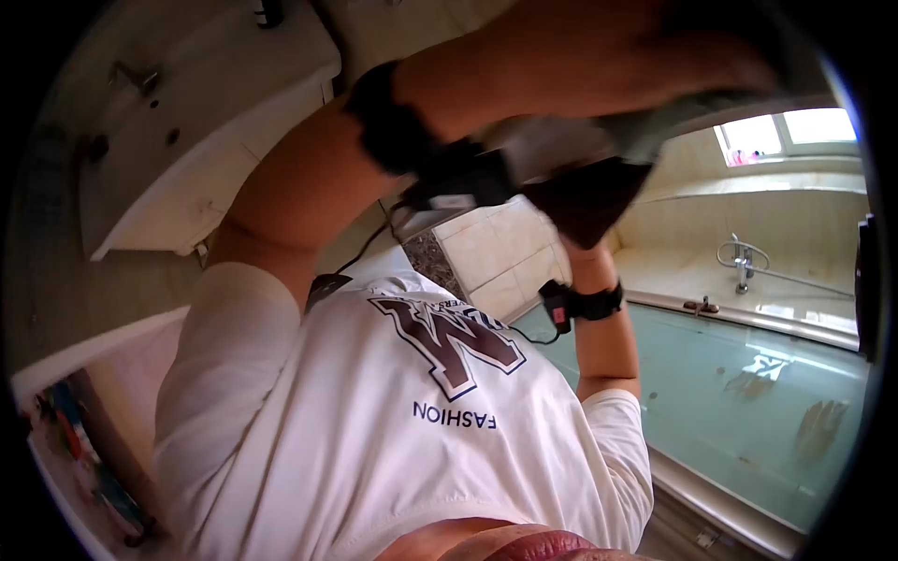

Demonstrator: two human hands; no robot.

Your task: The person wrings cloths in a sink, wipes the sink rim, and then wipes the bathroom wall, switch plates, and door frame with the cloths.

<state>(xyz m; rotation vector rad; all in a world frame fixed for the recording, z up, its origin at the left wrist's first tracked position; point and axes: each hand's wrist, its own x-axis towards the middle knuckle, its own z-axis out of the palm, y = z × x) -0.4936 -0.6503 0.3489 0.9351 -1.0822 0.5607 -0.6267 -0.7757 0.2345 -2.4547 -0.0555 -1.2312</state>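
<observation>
My left forearm crosses the top of the view, and my blurred left hand (pixel 678 75) lies in shadow at the upper right. Its fingers are smeared and mostly hidden against a dark shape. Below it hangs a dark brown, cloth-like piece (pixel 599 192), with a pale, greyish blurred surface beside it. My right hand (pixel 585 251) comes up from below, its wrist showing and its fingers hidden behind the brown piece. Whether they grip it cannot be seen. Each wrist wears a black strap with a small box and a cable.
A white washbasin (pixel 234 65) with a tap (pixel 136 77) is at the upper left. On the right is a pale green glass-like panel (pixel 711 374) along a tub-like edge. Behind it are a mixer tap (pixel 742 266) with a hose and a bright window (pixel 795 133). Tiles cover the wall.
</observation>
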